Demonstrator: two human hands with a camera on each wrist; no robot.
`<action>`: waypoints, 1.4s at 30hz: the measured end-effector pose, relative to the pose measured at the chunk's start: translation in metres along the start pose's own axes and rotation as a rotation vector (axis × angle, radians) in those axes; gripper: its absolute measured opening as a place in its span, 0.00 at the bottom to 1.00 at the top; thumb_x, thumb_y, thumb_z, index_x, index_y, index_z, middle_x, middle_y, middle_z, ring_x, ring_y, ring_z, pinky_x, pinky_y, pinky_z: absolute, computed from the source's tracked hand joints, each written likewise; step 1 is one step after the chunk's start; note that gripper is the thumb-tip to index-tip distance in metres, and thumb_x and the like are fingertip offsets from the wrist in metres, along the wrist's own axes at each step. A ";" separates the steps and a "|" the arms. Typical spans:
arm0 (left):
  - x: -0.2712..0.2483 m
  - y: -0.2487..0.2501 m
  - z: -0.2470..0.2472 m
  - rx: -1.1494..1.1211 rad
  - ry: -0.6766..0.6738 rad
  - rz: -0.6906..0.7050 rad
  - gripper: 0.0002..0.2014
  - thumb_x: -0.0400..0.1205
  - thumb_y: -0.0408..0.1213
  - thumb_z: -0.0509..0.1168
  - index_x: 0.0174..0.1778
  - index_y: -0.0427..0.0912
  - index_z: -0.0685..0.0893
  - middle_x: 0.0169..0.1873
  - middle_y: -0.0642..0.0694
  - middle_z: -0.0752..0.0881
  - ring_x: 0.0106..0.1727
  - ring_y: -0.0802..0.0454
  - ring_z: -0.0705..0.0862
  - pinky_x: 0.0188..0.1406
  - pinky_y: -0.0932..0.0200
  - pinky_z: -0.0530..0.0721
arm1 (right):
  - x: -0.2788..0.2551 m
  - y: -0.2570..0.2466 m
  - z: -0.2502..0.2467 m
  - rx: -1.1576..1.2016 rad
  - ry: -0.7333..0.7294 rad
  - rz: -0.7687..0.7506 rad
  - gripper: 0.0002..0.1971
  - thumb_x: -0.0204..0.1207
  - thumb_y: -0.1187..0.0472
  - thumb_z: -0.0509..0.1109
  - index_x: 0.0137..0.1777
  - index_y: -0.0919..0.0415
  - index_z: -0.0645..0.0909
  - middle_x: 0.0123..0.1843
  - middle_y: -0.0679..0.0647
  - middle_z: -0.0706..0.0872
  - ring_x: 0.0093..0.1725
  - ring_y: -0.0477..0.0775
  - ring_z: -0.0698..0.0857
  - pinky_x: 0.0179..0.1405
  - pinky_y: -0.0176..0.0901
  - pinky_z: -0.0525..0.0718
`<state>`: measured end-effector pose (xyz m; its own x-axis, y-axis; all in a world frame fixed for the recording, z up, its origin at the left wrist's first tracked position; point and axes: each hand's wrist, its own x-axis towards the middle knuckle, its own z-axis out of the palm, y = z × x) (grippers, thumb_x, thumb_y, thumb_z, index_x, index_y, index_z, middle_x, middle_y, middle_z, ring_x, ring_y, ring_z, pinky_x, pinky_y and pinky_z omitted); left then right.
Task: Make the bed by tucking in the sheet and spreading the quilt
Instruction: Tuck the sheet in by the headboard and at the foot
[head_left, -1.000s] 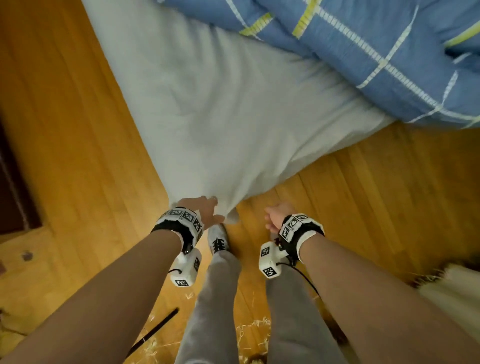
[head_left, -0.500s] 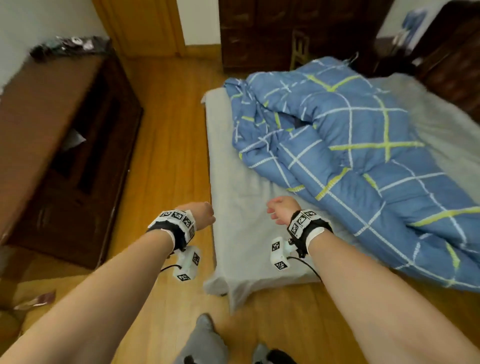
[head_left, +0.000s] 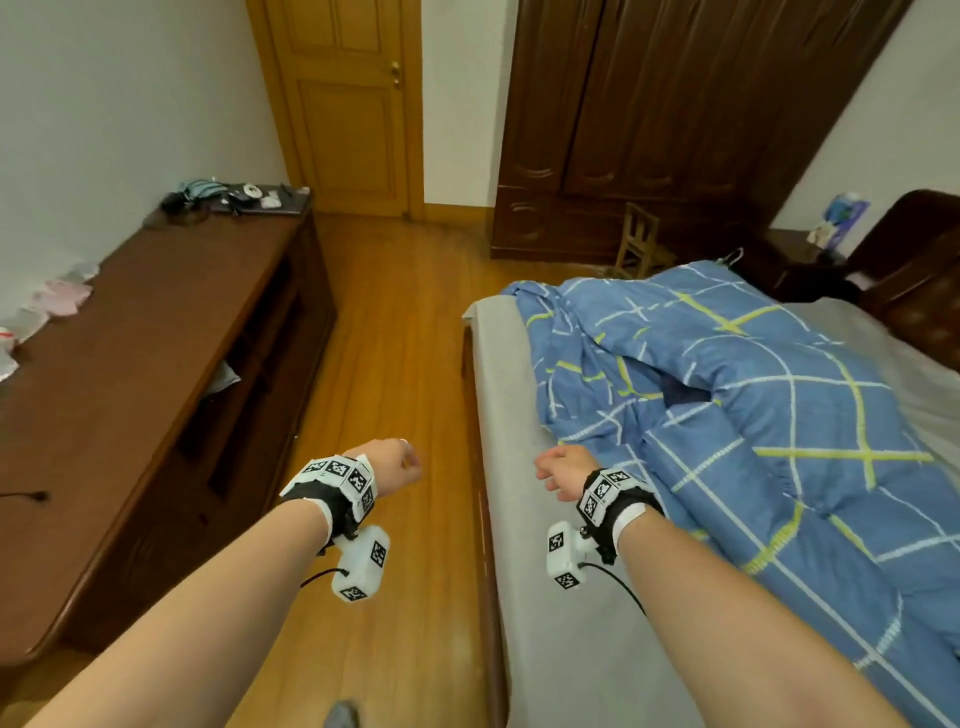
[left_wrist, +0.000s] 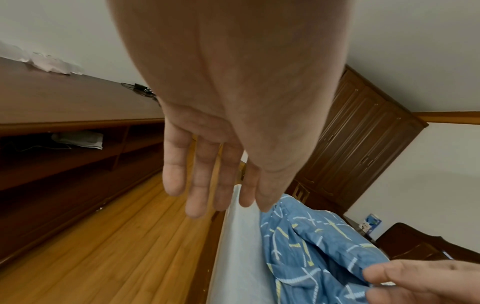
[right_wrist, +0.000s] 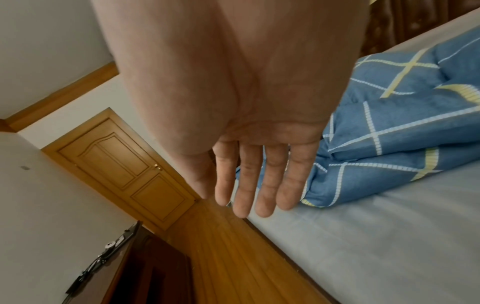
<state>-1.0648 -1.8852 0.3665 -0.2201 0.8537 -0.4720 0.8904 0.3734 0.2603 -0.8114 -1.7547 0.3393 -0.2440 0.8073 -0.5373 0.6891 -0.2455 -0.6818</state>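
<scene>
Your left hand (head_left: 390, 462) hangs over the wooden floor (head_left: 395, 332) just beside the bed; the wrist view shows its fingers (left_wrist: 198, 181) straight and relaxed, holding nothing. Your right hand (head_left: 563, 470) floats over the grey sheet (head_left: 511, 431), fingers (right_wrist: 269, 179) likewise loose and empty, near the edge of the quilt (head_left: 737, 415) but apart from it.

The blue checked quilt lies bunched in thick folds across the middle of the bed, leaving the sheet bare along your side. Judge it as soft, puffy and fairly bulky: it will sag and drag rather than slide as one piece, so take hold at a hem or corner with both hands well apart and lift before you pull. The sheet looks thin and limp; grip its hanging edge low, where it meets the bed frame (head_left: 480, 519), to push it under.

Compared with a second ago, your hands have let go of the sheet corner at the bed's foot, you have straightened up, and your view now runs along the bed toward the wardrobe (head_left: 675, 119).
</scene>
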 end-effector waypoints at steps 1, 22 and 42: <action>0.011 -0.023 -0.015 0.002 -0.018 0.000 0.15 0.82 0.52 0.60 0.61 0.52 0.81 0.51 0.50 0.88 0.48 0.53 0.87 0.53 0.51 0.87 | 0.009 -0.019 0.016 -0.010 -0.006 0.013 0.04 0.79 0.60 0.67 0.45 0.56 0.83 0.46 0.55 0.87 0.39 0.53 0.81 0.35 0.40 0.78; 0.408 -0.227 -0.291 -0.030 -0.024 0.087 0.13 0.82 0.48 0.63 0.61 0.52 0.82 0.58 0.52 0.86 0.58 0.54 0.84 0.61 0.56 0.83 | 0.395 -0.340 0.108 -0.069 -0.083 0.054 0.11 0.82 0.60 0.68 0.58 0.64 0.85 0.57 0.60 0.90 0.48 0.54 0.87 0.54 0.47 0.87; 1.018 -0.188 -0.548 -0.013 -0.253 0.378 0.12 0.84 0.42 0.64 0.60 0.43 0.84 0.62 0.47 0.85 0.62 0.49 0.82 0.56 0.61 0.77 | 0.876 -0.546 -0.067 -0.197 0.120 0.303 0.15 0.81 0.58 0.65 0.65 0.61 0.83 0.60 0.60 0.88 0.63 0.62 0.85 0.43 0.39 0.80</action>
<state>-1.6743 -0.8871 0.2989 0.2250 0.8158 -0.5327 0.8840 0.0590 0.4638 -1.3557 -0.8778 0.2741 0.0649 0.7738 -0.6301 0.8387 -0.3844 -0.3857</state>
